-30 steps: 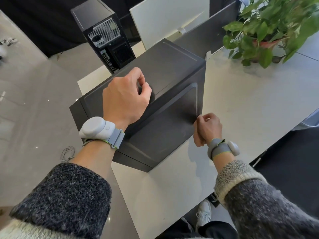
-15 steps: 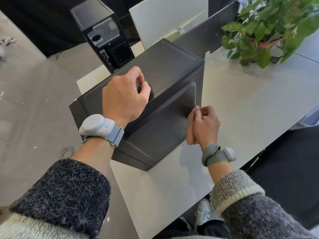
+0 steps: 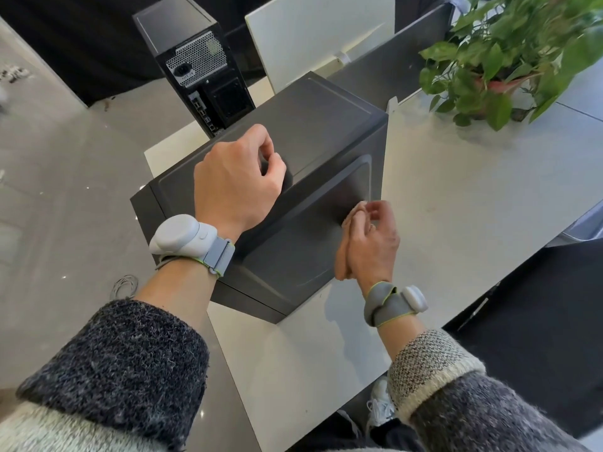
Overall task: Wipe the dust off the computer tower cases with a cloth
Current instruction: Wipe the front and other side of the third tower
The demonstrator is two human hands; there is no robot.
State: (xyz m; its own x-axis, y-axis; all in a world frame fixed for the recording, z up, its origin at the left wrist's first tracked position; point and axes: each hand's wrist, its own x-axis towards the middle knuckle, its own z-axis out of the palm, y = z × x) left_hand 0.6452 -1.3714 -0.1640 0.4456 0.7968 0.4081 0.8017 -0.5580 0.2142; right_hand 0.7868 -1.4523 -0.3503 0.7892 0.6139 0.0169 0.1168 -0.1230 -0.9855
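A dark grey computer tower case (image 3: pixel 326 125) stands on the white table (image 3: pixel 456 197) near its left end. My left hand (image 3: pixel 238 187) rests on the case's top, its fingers curled over the upper edge and gripping it. Pressed against the case's side panel (image 3: pixel 293 252) is a peach-coloured cloth (image 3: pixel 344 259), which my right hand (image 3: pixel 372 243) holds bunched in curled fingers. A second black tower case (image 3: pixel 195 60) stands further back, its rear vents and ports facing me.
A potted green plant (image 3: pixel 509 60) stands at the table's back right. A white panel (image 3: pixel 319 34) and a dark divider (image 3: pixel 398 63) rise behind the near case. A coiled cable (image 3: pixel 124 285) lies on the grey floor at left.
My right hand with the cloth has slid left along the side panel, away from its far edge. My left hand has stayed on the top of the case.
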